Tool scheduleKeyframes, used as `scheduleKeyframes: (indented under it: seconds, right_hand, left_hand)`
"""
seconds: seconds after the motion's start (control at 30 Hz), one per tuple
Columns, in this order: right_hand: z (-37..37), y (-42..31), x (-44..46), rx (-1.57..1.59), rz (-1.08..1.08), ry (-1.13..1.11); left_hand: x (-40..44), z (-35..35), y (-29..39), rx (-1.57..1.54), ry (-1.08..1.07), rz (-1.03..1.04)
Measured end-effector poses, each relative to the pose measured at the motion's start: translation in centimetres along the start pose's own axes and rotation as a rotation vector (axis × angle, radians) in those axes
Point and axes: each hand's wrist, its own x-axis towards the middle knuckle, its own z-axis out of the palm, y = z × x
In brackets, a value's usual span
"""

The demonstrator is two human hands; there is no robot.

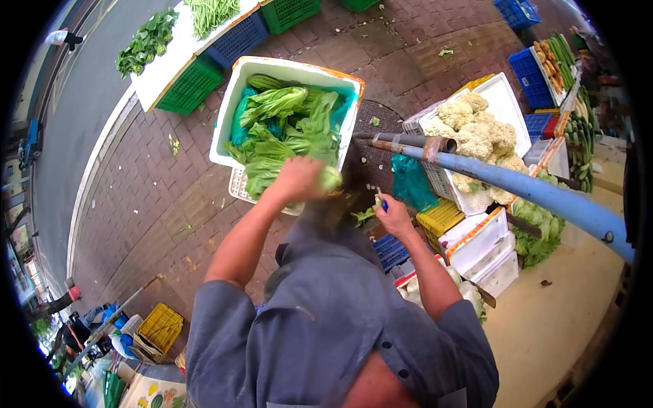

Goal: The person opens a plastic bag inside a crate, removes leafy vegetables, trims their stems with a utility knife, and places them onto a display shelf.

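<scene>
My left hand, a little blurred, is closed around a head of leafy lettuce with its cut base pointing right. It is at the near edge of a white foam box filled with more lettuce and lined with blue-green plastic. Lower right, my right hand grips a small knife with a blue handle; its blade is hard to make out. A loose green leaf shows just left of that hand. The box rests on a white crate.
A blue metal pole crosses at right, before cauliflowers in a white box. A teal plastic bag hangs beside it. Below are yellow crates and foam boxes. Green crates with vegetables stand upper left on brick paving.
</scene>
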Motion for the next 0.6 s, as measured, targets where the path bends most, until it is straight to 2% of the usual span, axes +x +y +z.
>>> scheduleKeyframes:
  seconds: [0.03, 0.13, 0.2, 0.23, 0.33, 0.37, 0.5, 0.6]
  right_hand:
    - [0.6, 2.0, -0.1, 0.081, 0.089, 0.034]
    - [0.8, 3.5, -1.2, 0.202, 0.278, 0.111]
    - [1.4, 5.0, -2.1, 0.366, 0.32, 0.141]
    - [1.8, 5.7, -2.7, 0.382, 0.332, 0.165]
    - [2.5, 7.0, -3.6, 0.404, 0.382, 0.207]
    - [2.3, 6.5, -3.8, 0.394, 0.415, 0.207]
    - [2.2, 5.3, -4.3, 0.365, 0.467, 0.205]
    - [2.2, 3.3, -3.7, 0.372, 0.48, 0.197]
  left_hand:
    - [0.6, 0.4, -1.3, 0.029, 0.043, -0.006]
    - [3.7, 2.3, -5.8, 0.169, -0.021, -0.06]
    - [5.6, 2.9, -8.1, 0.222, -0.081, -0.099]
    - [7.1, 3.8, -9.4, 0.239, -0.124, -0.164]
    - [9.9, 5.5, -12.8, 0.242, -0.17, -0.187]
    - [11.2, 6.3, -13.8, 0.229, -0.254, -0.21]
    - [13.2, 5.7, -14.1, 0.074, -0.273, -0.234]
    - [16.0, 5.3, -15.2, 0.078, -0.148, -0.171]
